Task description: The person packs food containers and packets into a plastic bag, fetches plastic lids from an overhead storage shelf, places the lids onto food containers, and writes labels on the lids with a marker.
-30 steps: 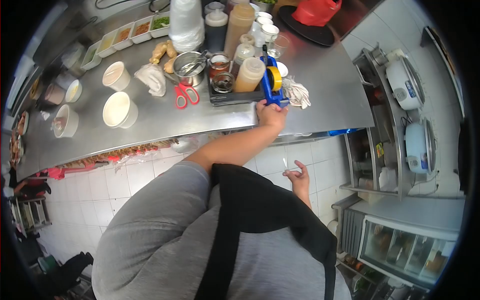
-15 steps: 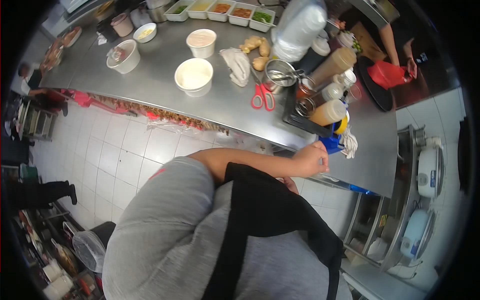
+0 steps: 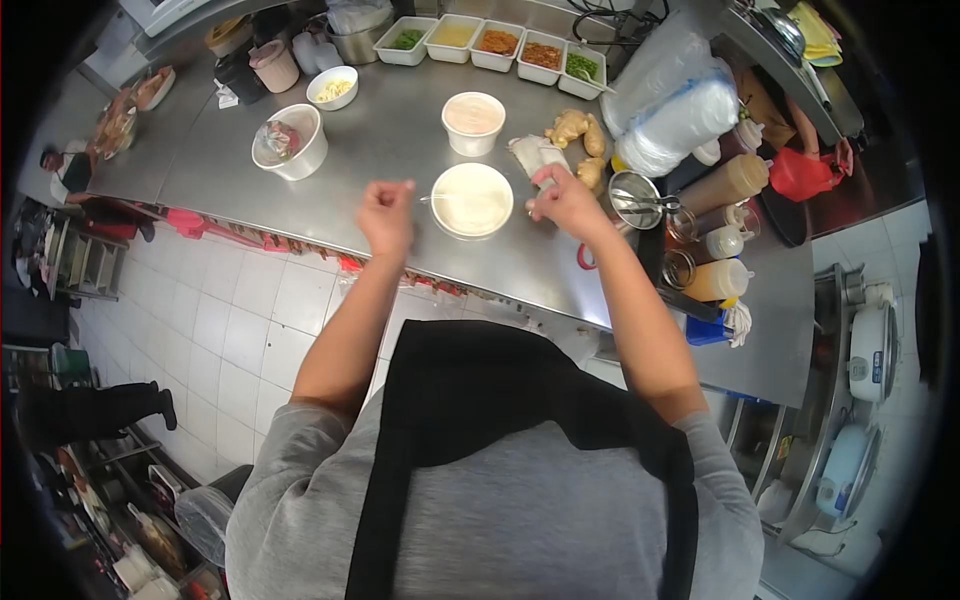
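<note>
A round white tub [image 3: 470,203] with pale contents stands on the steel counter between my two hands. A small clear strip or edge shows at its left rim. To its left, my left hand [image 3: 387,217] hangs with fingers curled in and thumb side toward the tub; anything inside them is hidden. On the right side, my right hand [image 3: 570,206] has bent fingers with tips apart, overlapping a folded pale cloth [image 3: 537,155] in view. I cannot tell if it touches the cloth. Behind the tub stands a second white tub [image 3: 473,118] with pinkish-beige contents. Red scissors [image 3: 586,257] are mostly hidden by my right forearm.
Ginger [image 3: 572,128], a metal pot [image 3: 634,197] with utensils and several sauce bottles [image 3: 735,183] crowd the right. Trays [image 3: 495,46] of chopped ingredients line the back. A white bucket [image 3: 290,143] stands left. Another person's hand is near a red bag [image 3: 800,174].
My left hand has come into view over the counter. My right hand has moved up from the counter's front edge to beside the nearer tub. The view has shifted too.
</note>
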The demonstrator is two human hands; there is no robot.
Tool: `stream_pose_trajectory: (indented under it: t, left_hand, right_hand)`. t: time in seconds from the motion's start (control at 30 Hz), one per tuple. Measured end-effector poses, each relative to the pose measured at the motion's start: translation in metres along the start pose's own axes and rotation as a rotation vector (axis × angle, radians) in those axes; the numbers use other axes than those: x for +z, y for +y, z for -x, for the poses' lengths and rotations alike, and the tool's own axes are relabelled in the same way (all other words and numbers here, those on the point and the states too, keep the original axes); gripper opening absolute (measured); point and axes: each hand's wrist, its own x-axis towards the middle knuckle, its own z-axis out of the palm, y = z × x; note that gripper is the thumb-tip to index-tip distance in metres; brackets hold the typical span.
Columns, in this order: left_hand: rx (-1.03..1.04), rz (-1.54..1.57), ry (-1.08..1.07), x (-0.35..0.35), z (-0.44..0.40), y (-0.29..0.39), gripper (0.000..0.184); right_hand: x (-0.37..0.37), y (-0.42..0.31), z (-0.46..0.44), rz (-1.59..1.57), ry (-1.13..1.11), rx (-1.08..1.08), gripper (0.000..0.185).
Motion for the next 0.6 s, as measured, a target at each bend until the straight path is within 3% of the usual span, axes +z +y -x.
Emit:
stream_pose_trajectory:
  t: [0.07,0.17,0.2,0.3,0.4,0.43,0.47,0.5,0.53,0.57,0.6]
  left_hand:
    - [0.108,-0.15,-0.13,0.011,0.011,-0.026,0.016]
    - [0.099,-0.11,-0.199,0.018,0.015,-0.025,0.01]
    - [0.31,-0.275,-0.199,0.017,0.011,-0.037,0.017]
    - [0.563,-0.504,-0.215,0.018,0.007,-0.036,0.03]
    - [0.544,-0.524,-0.343,0.009,-0.01,-0.044,0.029]
    - [0.37,-0.269,-0.394,0.016,-0.016,-0.036,0.03]
    - [0.176,-0.032,-0.423,0.01,-0.016,-0.029,0.031]
    - [-0.023,0.202,-0.454,0.008,-0.011,-0.021,0.034]
    - [-0.045,0.326,-0.504,0.015,-0.002,-0.014,0.037]
    - [-0.07,0.451,-0.558,0.025,0.009,-0.006,0.041]
    - [-0.096,0.578,-0.613,0.035,0.019,0.001,0.046]
  right_hand:
    - [0.016,0.029,-0.022,-0.127,-0.122,0.128,0.035]
    - [0.014,0.024,-0.023,-0.223,-0.144,0.25,0.038]
    - [0.012,0.021,-0.023,-0.146,-0.13,0.364,0.039]
    - [0.017,0.019,-0.028,-0.131,-0.043,0.413,0.037]
    - [0.034,0.028,-0.023,0.135,0.085,0.29,0.031]
    - [0.048,0.051,-0.025,-0.148,0.438,0.124,0.026]
    - [0.056,0.047,-0.027,-0.68,0.469,0.169,0.025]
    - [0.069,0.054,-0.034,-0.931,0.487,0.074,0.038]
    - [0.084,0.046,-0.037,-1.122,0.401,0.049,0.051]
    - [0.096,0.02,-0.032,-1.228,0.319,0.054,0.058]
    - [0.106,0.005,-0.029,-1.004,0.296,-0.054,0.061]
